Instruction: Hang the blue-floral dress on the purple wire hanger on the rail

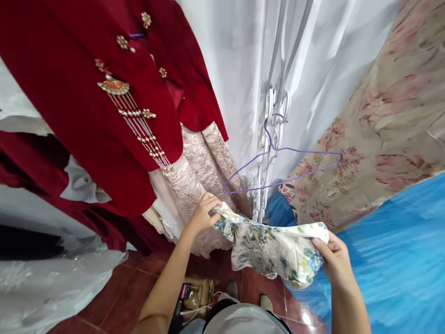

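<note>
A white garment with a blue, green and yellow floral print [267, 246] is stretched between my two hands, its pale top edge upward. My left hand [205, 213] pinches its left end between thumb and fingers. At the opposite end, my right hand [333, 255] grips the top corner, thumb in front. Just above the garment hangs a bare purple wire hanger [281, 150], hooked among white rings on a hanging white chain; neither hand touches it.
On the left hang a dark red velvet jacket [139, 93] with beaded ornaments and a pale pink textured skirt [191, 167]. A floral cloth [392, 125] and blue tulle [399, 246] fill the right. White curtain [229, 55] hangs behind. A box of items [196, 297] sits on the red tiled floor [121, 287].
</note>
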`<state>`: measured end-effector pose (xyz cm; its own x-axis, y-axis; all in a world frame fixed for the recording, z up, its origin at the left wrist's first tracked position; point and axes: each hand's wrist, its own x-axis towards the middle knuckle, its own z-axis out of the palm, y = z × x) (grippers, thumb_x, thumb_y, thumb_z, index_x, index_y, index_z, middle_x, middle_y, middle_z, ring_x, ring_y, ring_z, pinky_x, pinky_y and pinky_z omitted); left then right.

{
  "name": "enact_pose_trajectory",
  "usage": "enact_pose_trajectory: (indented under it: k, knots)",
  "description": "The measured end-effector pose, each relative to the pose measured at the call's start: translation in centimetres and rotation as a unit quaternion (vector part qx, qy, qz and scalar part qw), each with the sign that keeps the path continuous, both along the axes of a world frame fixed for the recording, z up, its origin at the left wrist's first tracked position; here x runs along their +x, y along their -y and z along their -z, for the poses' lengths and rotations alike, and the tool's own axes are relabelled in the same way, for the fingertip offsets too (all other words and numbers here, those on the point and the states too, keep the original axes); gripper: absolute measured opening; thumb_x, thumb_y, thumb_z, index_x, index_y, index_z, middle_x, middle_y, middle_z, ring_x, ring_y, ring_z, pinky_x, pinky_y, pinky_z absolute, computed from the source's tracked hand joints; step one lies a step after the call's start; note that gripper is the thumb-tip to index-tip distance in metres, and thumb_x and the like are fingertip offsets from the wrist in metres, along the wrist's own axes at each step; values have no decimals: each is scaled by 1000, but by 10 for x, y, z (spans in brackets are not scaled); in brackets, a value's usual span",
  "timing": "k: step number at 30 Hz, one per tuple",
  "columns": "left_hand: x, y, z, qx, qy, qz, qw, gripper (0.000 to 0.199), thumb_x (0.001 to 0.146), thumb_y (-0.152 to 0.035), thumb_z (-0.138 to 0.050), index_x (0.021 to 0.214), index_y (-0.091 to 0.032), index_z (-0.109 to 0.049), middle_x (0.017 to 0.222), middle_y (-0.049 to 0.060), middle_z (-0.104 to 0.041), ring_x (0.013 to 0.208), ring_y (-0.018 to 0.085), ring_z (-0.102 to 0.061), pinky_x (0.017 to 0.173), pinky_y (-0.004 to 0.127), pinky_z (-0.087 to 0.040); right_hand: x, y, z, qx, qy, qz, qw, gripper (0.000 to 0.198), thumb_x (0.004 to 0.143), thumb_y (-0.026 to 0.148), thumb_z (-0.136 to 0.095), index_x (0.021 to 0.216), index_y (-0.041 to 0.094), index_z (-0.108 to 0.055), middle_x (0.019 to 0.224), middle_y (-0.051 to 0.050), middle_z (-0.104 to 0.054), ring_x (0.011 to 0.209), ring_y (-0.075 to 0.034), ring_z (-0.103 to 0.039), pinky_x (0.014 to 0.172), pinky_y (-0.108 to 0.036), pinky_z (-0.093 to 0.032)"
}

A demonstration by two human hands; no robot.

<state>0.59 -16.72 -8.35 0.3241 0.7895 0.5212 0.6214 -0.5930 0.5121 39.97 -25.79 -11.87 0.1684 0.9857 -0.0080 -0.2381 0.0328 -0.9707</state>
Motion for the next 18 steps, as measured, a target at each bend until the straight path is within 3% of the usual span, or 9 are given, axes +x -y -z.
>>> enact_pose_trajectory:
  k: [4,7,9,12,15,18]
  knots:
    - [-13,-31,-10,6,111,37,993,7,79,-23,-62,81,-24,-68,82,6,-66,91,28,-58,88,40,-46,-16,4,-3,15,-9,37,999,31,68,42,-88,90,22,-77,72,-6,-76,57,-21,-67,51,-27,-52]
    - [-4,-49,-11,-17,233,102,967,21,91,-40,-59,82,-22,-65,92,9,-67,95,27,-62,90,40,-50,-28,7,-2,15,-19,71,997,32,67,42,-88,89,21,-77,70,-6,-75,56,-21,-66,49,-27,-51]
    - [9,-59,-12,-72,325,142,932,29,91,-49,-61,83,-21,-63,101,11,-68,99,27,-64,92,40,-51,-36,7,-3,18,-29,93,995,33,66,41,-88,89,21,-77,70,-5,-75,55,-21,-66,49,-26,-51]
    - [32,-68,-12,-196,438,167,861,29,83,-48,-73,87,-21,-62,108,8,-68,92,23,-68,82,34,-54,-47,4,-7,27,-44,126,991,34,65,40,-89,89,21,-75,71,-4,-75,55,-20,-65,51,-26,-51]
    - [45,-69,-11,-281,462,193,819,28,78,-42,-79,87,-21,-62,96,5,-70,80,19,-67,69,28,-52,-56,3,-8,24,-46,136,989,34,68,42,-87,90,21,-73,71,-4,-75,56,-21,-66,51,-28,-51]
    - [43,-66,-14,-318,435,218,814,26,76,-36,-80,89,-20,-64,76,2,-68,69,17,-63,64,25,-49,-59,1,-3,25,-36,149,988,32,72,43,-85,91,21,-72,72,-3,-74,57,-20,-66,53,-27,-51]
